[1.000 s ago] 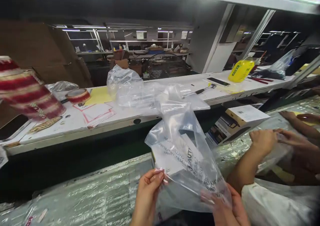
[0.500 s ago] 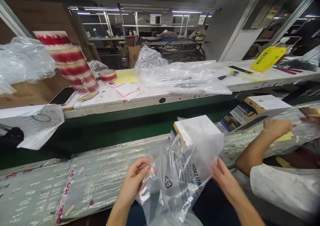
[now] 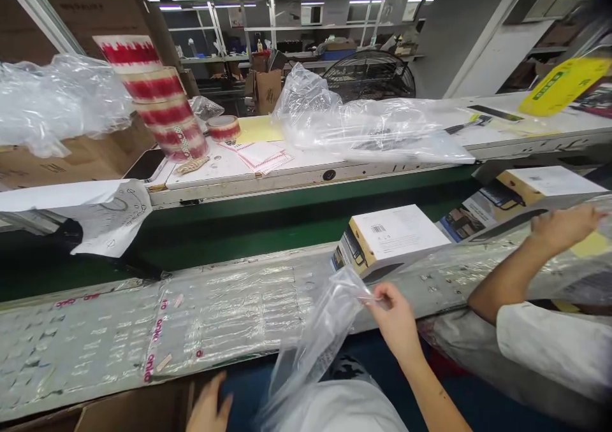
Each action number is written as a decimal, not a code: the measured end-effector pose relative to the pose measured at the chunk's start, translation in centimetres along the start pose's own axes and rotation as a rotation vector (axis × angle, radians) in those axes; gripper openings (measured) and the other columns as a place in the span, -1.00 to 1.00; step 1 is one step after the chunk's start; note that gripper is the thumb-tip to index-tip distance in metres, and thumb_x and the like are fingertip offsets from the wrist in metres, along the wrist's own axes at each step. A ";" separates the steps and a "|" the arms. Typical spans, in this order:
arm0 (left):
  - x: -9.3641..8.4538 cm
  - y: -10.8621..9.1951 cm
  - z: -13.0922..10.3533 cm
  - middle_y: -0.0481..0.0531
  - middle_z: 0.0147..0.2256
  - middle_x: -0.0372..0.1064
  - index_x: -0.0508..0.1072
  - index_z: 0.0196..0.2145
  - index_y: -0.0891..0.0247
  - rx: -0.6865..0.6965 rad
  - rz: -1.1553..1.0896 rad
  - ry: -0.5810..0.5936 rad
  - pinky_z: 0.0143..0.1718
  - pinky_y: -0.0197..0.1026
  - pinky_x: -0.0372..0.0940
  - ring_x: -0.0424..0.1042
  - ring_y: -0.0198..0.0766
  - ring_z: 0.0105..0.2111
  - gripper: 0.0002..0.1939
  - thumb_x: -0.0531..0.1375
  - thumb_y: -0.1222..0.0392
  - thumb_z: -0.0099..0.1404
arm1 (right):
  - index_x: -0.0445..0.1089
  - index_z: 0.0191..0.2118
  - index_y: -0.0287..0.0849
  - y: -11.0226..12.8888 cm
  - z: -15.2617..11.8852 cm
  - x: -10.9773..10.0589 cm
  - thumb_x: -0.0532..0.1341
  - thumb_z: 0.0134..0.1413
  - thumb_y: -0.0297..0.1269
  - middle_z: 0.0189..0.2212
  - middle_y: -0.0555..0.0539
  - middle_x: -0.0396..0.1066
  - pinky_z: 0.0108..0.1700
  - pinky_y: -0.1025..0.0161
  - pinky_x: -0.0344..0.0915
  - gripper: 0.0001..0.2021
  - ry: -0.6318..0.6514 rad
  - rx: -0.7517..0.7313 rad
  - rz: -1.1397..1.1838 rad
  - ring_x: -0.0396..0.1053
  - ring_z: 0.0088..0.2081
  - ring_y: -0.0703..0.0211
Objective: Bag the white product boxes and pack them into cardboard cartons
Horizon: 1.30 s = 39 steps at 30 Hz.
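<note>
A clear plastic bag (image 3: 320, 330) hangs from my right hand (image 3: 394, 324), pinched at its edge between thumb and fingers. It trails down across my lap. My left hand (image 3: 210, 406) is low at the bottom edge, beside a cardboard box (image 3: 138, 410), slightly blurred, with fingers apart and nothing in them. Just beyond my right hand, a white-topped printed carton (image 3: 401, 231) sits on the plastic-covered work surface (image 3: 234, 304). A second printed carton (image 3: 540, 193) stands to its right.
A co-worker's arm (image 3: 507, 279) reaches in from the right, its hand by the second carton. On the raised white shelf are stacked tape rolls (image 3: 165, 104), plastic bags (image 3: 377, 126) and a yellow bottle (image 3: 564, 85). A paper sheet (image 3: 117, 218) overhangs at left.
My left hand has let go of the bag and dropped to the lower left. My right hand has pulled the bag away from the carton, which now shows uncovered.
</note>
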<state>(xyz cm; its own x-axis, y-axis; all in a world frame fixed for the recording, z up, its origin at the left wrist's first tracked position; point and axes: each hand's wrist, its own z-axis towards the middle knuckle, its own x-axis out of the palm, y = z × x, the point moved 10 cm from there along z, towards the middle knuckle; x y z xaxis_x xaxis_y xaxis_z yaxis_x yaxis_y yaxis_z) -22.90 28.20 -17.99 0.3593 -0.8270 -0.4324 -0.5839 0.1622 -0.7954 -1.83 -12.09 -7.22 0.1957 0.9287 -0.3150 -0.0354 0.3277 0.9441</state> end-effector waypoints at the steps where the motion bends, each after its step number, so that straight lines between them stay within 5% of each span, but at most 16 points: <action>1: 0.4 -4.0 -0.5 0.17 0.00 0.49 0.56 -0.15 0.08 0.107 0.026 -0.031 0.10 0.19 0.28 0.39 0.27 0.10 -0.50 0.38 -0.04 -0.10 | 0.27 -0.55 -0.14 1.9 -0.2 0.0 0.35 -0.07 0.21 -0.38 -0.07 0.26 -0.15 0.08 0.26 -0.50 -0.002 -0.116 -0.145 0.25 -0.27 0.05; 3: 4.3 -13.3 -1.9 0.13 0.35 0.08 0.26 0.26 -0.05 0.337 -0.005 0.164 0.27 0.20 0.07 0.07 0.20 0.33 -0.13 0.41 -0.02 0.00 | 0.24 -0.60 -0.14 5.5 -0.6 0.8 0.28 0.04 0.22 -0.28 -0.14 0.27 -0.09 0.05 0.24 -0.47 0.065 -0.317 -0.310 0.25 -0.18 -0.01; 5: 9.6 -22.1 -3.5 0.11 0.41 -0.12 0.16 0.33 -0.08 0.587 0.036 0.427 0.33 0.18 -0.07 -0.14 0.20 0.39 0.09 0.51 0.05 -0.13 | 0.21 -0.58 -0.15 7.7 -0.7 2.2 0.20 0.19 0.16 -0.35 -0.09 0.29 -0.21 0.16 0.24 -0.49 0.273 -0.386 -0.323 0.27 -0.28 0.09; 8: 16.3 -28.5 -3.9 0.20 0.27 0.22 0.35 0.23 0.07 0.730 0.174 0.748 0.27 0.11 0.06 0.12 0.19 0.30 -0.12 0.49 0.09 -0.06 | 0.21 -0.52 -0.15 9.4 -0.6 2.5 0.12 0.32 0.02 -0.53 0.03 0.22 -0.39 0.27 0.14 -0.55 0.557 -0.362 -0.293 0.21 -0.47 0.24; 10: 19.5 -29.0 -3.8 0.16 -0.05 0.52 0.57 -0.01 0.17 0.722 0.299 0.990 0.05 -0.03 0.28 0.45 0.07 0.00 -0.56 0.36 0.06 0.14 | 0.27 -0.47 -0.16 10.2 -0.1 0.9 0.11 0.35 -0.05 -0.47 0.02 0.30 -0.34 0.29 0.17 -0.61 0.609 -0.366 -0.309 0.27 -0.41 0.24; 12: 20.4 -29.4 -3.1 0.09 -0.21 0.56 0.62 -0.14 0.19 0.715 0.338 1.084 -0.14 -0.16 0.33 0.49 -0.08 -0.22 -0.72 0.24 0.06 0.25 | 0.34 -0.39 -0.15 10.1 0.3 -1.1 0.11 0.35 -0.11 -0.35 -0.02 0.38 -0.26 0.29 0.23 -0.70 0.619 -0.353 -0.348 0.34 -0.31 0.20; 15: 20.2 -31.1 -2.4 0.09 -0.21 0.56 0.62 -0.13 0.20 0.675 0.316 1.126 -0.25 -0.22 0.32 0.47 -0.16 -0.30 -0.70 0.25 0.07 0.23 | 0.40 -0.17 -0.12 8.3 1.0 -4.5 0.15 0.31 -0.16 -0.19 -0.05 0.43 -0.28 0.29 0.31 -0.83 0.562 -0.239 -0.355 0.38 -0.35 0.22; 18: 21.2 -33.0 -2.1 0.07 -0.46 0.50 0.63 -0.37 0.28 0.595 0.357 1.137 -0.39 -0.22 0.28 0.42 -0.20 -0.47 -0.74 0.29 0.02 0.16 | 0.40 -0.20 -0.13 6.9 1.2 -6.9 0.09 0.35 -0.13 -0.26 -0.06 0.45 -0.26 0.23 0.36 -0.78 0.458 -0.227 -0.405 0.41 -0.37 0.19; 20: 22.8 -34.4 -2.1 -0.01 -0.61 0.38 0.51 -0.58 0.27 0.611 0.374 1.084 -0.50 -0.25 0.17 0.31 -0.28 -0.57 -0.70 0.37 -0.03 0.05 | 0.44 -0.29 -0.13 7.3 0.9 -7.3 0.01 0.40 -0.10 -0.26 -0.12 0.47 -0.13 0.13 0.40 -0.65 0.399 -0.341 -0.501 0.45 -0.22 0.07; 23: 26.1 -35.7 -3.4 -0.16 -0.70 0.13 0.21 -0.70 0.23 0.639 0.269 1.106 -0.56 -0.28 -0.07 0.06 -0.42 -0.63 -0.47 0.45 -0.10 -0.09 | 0.45 0.01 -0.12 8.3 0.5 -6.8 0.11 0.32 0.02 0.10 -0.22 0.38 0.11 -0.04 0.36 -0.63 0.326 -0.472 -0.581 0.35 0.12 -0.12; 26: 28.7 -35.4 -5.8 -0.21 -0.68 0.00 0.15 -0.65 0.22 0.563 0.083 1.264 -0.54 -0.27 -0.16 -0.05 -0.45 -0.61 -0.39 0.43 -0.23 -0.10 | 0.41 0.09 -0.08 9.4 0.1 -5.9 0.19 0.31 -0.12 0.05 -0.16 0.44 0.07 0.06 0.43 -0.68 0.286 -0.556 -0.512 0.42 0.05 0.00; 29: 29.7 -33.0 -5.8 -0.19 -0.63 0.00 0.17 -0.60 0.21 0.321 -0.068 1.329 -0.53 -0.26 -0.14 -0.06 -0.44 -0.60 -0.37 0.34 -0.37 -0.02 | 0.47 -0.02 -0.13 11.4 -1.1 -7.0 0.08 0.34 -0.45 -0.03 -0.17 0.50 -0.01 0.14 0.47 -0.75 0.104 -0.742 -0.443 0.48 -0.06 0.11; 32: 30.2 -28.1 -1.9 -0.22 -0.63 -0.07 0.12 -0.59 0.18 0.010 -0.199 1.205 -0.54 -0.26 -0.13 -0.11 -0.45 -0.62 -0.37 0.34 -0.36 -0.02 | 0.41 0.07 -0.21 12.9 -3.4 -8.0 0.13 0.24 -0.57 0.07 -0.26 0.44 0.13 0.06 0.39 -0.66 0.075 -0.943 -0.430 0.38 0.13 0.02; 35: 29.6 -23.3 2.9 -0.22 -0.65 -0.03 0.13 -0.61 0.18 -0.033 -0.032 0.984 -0.57 -0.28 -0.13 -0.09 -0.45 -0.64 -0.36 0.44 -0.27 -0.19 | 0.31 0.10 -0.14 12.3 -4.4 -8.5 0.04 0.30 -0.47 -0.11 -0.18 0.53 0.11 0.02 0.41 -0.69 0.277 -0.928 -0.224 0.47 -0.01 0.08; 37: 27.1 -23.4 5.0 -0.15 -0.64 0.12 0.21 -0.61 0.19 0.126 0.082 0.737 -0.55 -0.27 0.02 0.10 -0.36 -0.61 -0.42 0.43 -0.25 -0.18 | 0.29 0.03 -0.07 11.2 -3.6 -9.4 -0.05 0.37 -0.39 -0.29 -0.10 0.52 0.00 -0.01 0.45 -0.74 0.296 -0.827 -0.072 0.50 -0.25 0.14; 39: 24.1 -26.5 3.8 0.05 -0.44 0.42 0.43 -0.46 0.21 0.359 0.025 0.586 -0.34 -0.19 0.27 0.38 -0.17 -0.39 -0.55 0.31 -0.26 0.07 | 0.29 -0.07 -0.05 9.6 -2.0 -10.2 -0.09 0.39 -0.33 -0.42 -0.05 0.43 -0.21 0.10 0.47 -0.77 0.218 -0.722 -0.038 0.42 -0.39 0.18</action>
<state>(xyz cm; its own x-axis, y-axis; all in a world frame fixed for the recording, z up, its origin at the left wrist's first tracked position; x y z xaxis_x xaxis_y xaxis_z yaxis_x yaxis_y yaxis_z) 3.99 6.03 -8.89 -0.1633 -0.9589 -0.2320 -0.2735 0.2699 -0.9232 -6.09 -18.13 4.87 0.0137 0.9033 -0.4288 -0.6805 0.3227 0.6579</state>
